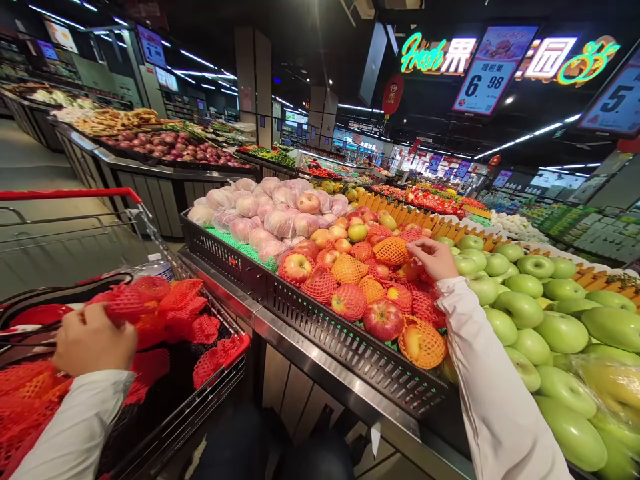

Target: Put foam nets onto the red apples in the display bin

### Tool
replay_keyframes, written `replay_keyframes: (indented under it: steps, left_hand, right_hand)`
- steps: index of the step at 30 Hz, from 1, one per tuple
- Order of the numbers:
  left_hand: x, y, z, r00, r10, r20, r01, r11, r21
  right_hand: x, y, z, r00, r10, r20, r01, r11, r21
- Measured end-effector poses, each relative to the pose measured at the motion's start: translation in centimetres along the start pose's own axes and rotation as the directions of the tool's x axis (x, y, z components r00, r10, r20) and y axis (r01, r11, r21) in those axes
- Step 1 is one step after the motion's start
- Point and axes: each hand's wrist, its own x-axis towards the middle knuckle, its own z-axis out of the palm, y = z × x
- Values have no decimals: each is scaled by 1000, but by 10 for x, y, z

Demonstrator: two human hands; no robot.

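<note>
Here, toward the right end of the black crate (345, 347), an orange-netted apple (392, 251): at its right tip, the fingertips of the right hand (434, 259), bent and set close to the thumb. Cannot tell whether pinching the net or only touching it. Close around, more apples in red nets (320, 285) and orange ones, plus a bare red apple (383, 319) near the crate's front wall. Farther left in the same crate, pale pink apples (280, 220) in clear bags, over green netting (237, 247). Right of the white sleeve (493, 373), a heap of green apples (520, 310). Left of the stand's metal edge (320, 370), a cart, full of red netting (180, 303). Over that netting, the left hand (95, 340), with fingers curled against 1 red bundle; cannot tell whether clenched on it, for lack of a view of the fingertips. Just behind, a bottle (159, 268) and a red bar (70, 195). Beyond, red onions (170, 148) on another stand. Overhead at right, 2 price signs, 1 with 6.98 (490, 73), 1 with a 5 (617, 100).
</note>
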Motion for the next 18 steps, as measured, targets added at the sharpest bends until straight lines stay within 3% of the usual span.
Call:
replay_keyframes:
  steps: [3,6,9,11,14,15,16,18]
  left_hand:
    - [-4,1,-5,999,13,-37,-14,999,-33]
    - [5,13,-3,988,90,-127,-106,986,-126]
    - [23,49,9,924,184,-336,-275,929,-248]
    - [30,90,16,798,249,-549,-460,840,-287]
    - [15,171,11,442,339,-830,-804,560,-199]
    - [3,201,5,355,331,-874,-875,447,-186]
    - [-12,231,-2,312,349,-883,-924,329,-196]
    - [-50,290,-14,268,402,-875,-962,68,-264]
  right_hand:
    - [0,1,0,1000,-10,14,10,1000,-7]
    - [1,2,0,1000,-20,13,20,1000,-6]
    - [1,3,1,1000,-12,1,12,1000,16]
    - [1,3,1,1000,10,-20,-8,998,57]
    - [1,3,-1,997,58,-46,-52,989,139]
    - [1,2,-2,996,80,-35,-73,983,167]
    - [0,0,-3,994,107,-7,-104,974,202]
    - [-1,-3,-4,983,154,95,-176,937,302]
